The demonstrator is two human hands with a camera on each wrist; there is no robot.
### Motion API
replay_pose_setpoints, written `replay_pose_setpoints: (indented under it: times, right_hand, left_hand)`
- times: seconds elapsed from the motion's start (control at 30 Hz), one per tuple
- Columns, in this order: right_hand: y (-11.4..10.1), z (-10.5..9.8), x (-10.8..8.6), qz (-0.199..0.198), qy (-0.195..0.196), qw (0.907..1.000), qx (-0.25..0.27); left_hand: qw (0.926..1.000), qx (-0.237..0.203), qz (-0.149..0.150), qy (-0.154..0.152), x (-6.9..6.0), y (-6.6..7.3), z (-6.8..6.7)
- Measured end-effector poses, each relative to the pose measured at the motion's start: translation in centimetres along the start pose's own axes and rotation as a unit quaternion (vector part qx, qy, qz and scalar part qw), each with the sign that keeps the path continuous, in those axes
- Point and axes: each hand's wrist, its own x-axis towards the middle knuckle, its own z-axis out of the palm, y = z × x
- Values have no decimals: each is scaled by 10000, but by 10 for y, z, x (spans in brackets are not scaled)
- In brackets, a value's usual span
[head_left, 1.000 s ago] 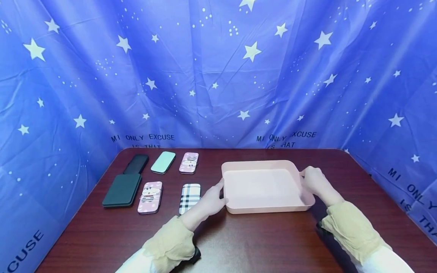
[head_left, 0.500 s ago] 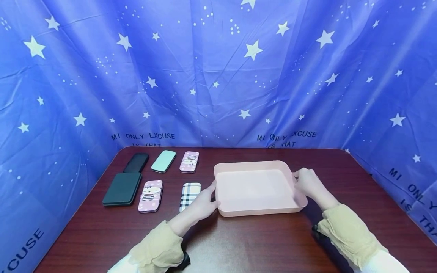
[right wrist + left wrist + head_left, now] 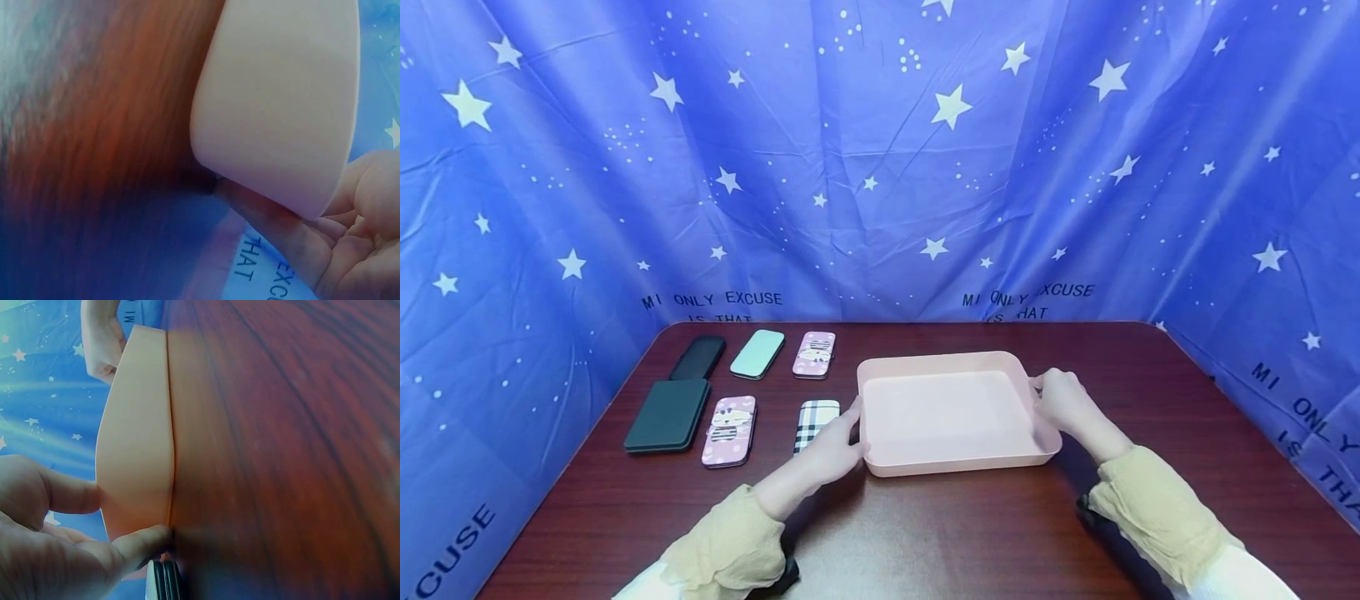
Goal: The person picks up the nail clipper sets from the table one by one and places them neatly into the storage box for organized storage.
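A shallow pale pink tray [image 3: 947, 417] with raised walls sits on the table, and nothing lies in it. My left hand [image 3: 822, 454] holds its left end, one digit at the rim and another low by the base in the left wrist view. At the opposite end my right hand [image 3: 1066, 404] grips the wall; in the right wrist view a finger [image 3: 275, 231] runs along the lower edge, while the thumb side meets the rim. Just beside my left hand lies a plaid case [image 3: 817, 423], partly covered by that hand.
Left of the tray lie two pink cat-print cases [image 3: 730, 431] [image 3: 814, 355], a mint case [image 3: 757, 354], a black case [image 3: 698, 358] and a larger dark green case [image 3: 667, 416]. A blue star-print curtain [image 3: 880, 167] encloses the wooden table [image 3: 940, 533].
The tray has slid left across the table, with both hands moving along at its ends. My left hand now stands closer to the plaid case. The other cases stay where they were.
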Motion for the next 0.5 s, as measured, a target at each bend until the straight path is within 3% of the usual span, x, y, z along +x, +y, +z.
replay_pose_setpoints:
  times: [0.27, 0.37, 0.5]
  right_hand:
    - [-8, 3, -1, -137, 112, 9998, -122]
    - [-7, 0, 0, -92, -144, 9999, -18]
    - [-3, -2, 2, 176, -890, 9944, 545]
  left_hand:
    - [9998, 187, -85, 30, -3, -3, -6]
    - [9996, 252, -88, -11, -3, -3, -7]
    - [9992, 397, -44, -55, -5, -3, -7]
